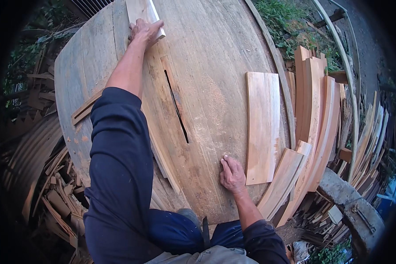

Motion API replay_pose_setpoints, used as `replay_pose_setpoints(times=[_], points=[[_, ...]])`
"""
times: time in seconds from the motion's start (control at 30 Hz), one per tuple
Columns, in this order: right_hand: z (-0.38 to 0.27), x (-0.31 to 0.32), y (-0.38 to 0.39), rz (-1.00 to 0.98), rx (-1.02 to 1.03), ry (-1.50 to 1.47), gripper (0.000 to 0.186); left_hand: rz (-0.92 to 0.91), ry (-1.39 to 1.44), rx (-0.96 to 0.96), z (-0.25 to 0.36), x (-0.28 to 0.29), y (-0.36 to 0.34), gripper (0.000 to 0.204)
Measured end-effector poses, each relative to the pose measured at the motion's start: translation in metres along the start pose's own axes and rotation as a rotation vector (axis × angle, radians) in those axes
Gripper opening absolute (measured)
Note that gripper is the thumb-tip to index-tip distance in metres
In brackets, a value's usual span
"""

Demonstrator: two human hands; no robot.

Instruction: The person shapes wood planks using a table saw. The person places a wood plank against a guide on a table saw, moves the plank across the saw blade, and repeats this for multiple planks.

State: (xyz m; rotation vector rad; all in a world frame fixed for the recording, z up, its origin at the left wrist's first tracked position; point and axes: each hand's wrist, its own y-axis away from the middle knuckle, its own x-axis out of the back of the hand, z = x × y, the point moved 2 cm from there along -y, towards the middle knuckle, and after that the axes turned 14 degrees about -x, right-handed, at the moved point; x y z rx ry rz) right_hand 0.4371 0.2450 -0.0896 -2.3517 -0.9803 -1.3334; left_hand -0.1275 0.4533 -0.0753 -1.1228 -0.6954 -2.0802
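At the far side of the wooden worktable [207, 57], my left hand [144, 31] grips the near end of a pale wooden board [141, 9], thumb over its right edge. The rest of that board runs out past the top of the picture. Near me, my right hand [233, 175] rests on the tabletop with its fingers curled in, and I see nothing in them. Just right of it lies a wide flat board [262, 127], apart from the hand. A long dark slot [176, 105] cuts through the table between my arms, with sawdust [213, 99] beside it.
Several long planks [310, 101] lean along the table's right side, shorter ones [282, 176] nearer me. A narrow grooved strip [86, 108] lies at the left. Wood offcuts [61, 198] are heaped below left. A concrete block [354, 211] stands at lower right.
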Motion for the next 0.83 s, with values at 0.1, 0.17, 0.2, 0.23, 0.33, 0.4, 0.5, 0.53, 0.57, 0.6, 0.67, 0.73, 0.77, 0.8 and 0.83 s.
replay_pose_setpoints(times=[0.1,0.17,0.2,0.23,0.33,0.4,0.5,0.53,0.57,0.6,0.67,0.73,0.77,0.8,0.83], points=[[-0.001,-0.002,0.001,0.03,0.028,0.0,0.057,0.106,0.229,-0.019,0.007,0.063,-0.006,0.09],[0.003,-0.001,0.002,0.025,0.015,0.015,0.056,-0.048,0.953,0.123,0.016,0.101,0.003,0.085],[0.002,0.0,0.001,0.022,0.014,0.004,0.055,-0.066,1.077,0.139,0.014,0.125,0.01,0.078],[-0.002,-0.001,-0.002,0.05,0.055,-0.019,0.055,-0.022,1.064,0.104,0.011,0.151,0.016,0.078],[-0.005,-0.007,0.0,0.064,0.032,-0.037,0.052,-0.307,1.57,-0.287,0.018,0.202,0.061,0.082],[0.0,-0.012,0.002,0.083,0.051,-0.039,0.052,-0.436,1.679,-0.488,0.046,0.216,0.124,0.091],[-0.004,-0.011,0.005,0.106,0.069,-0.034,0.053,-0.527,1.809,-0.726,0.09,0.233,0.219,0.107],[-0.005,-0.004,0.001,0.119,0.084,-0.044,0.053,-0.462,1.799,-0.786,0.103,0.233,0.248,0.113],[0.003,-0.002,0.002,0.122,0.089,-0.046,0.053,-0.46,1.891,-0.716,0.112,0.224,0.276,0.114],[0.02,-0.013,0.002,0.11,0.08,-0.129,0.056,-0.459,1.889,-0.728,0.118,0.22,0.303,0.115],[0.007,0.014,0.005,0.25,0.001,-0.001,0.059,-0.454,1.923,-0.686,0.118,0.207,0.356,0.118],[0.019,0.032,-0.008,0.345,-0.316,0.124,0.075,-0.539,2.088,-0.657,0.125,0.19,0.404,0.123],[0.02,0.047,-0.004,0.354,-0.339,0.126,0.075,-0.581,1.961,-0.723,0.123,0.182,0.415,0.123],[0.027,0.062,-0.008,0.201,-0.534,0.161,0.086,-0.729,2.09,-0.829,0.129,0.171,0.424,0.122],[0.031,0.084,-0.015,0.033,-0.73,0.19,0.097,-0.758,2.096,-0.81,0.136,0.161,0.434,0.122]])
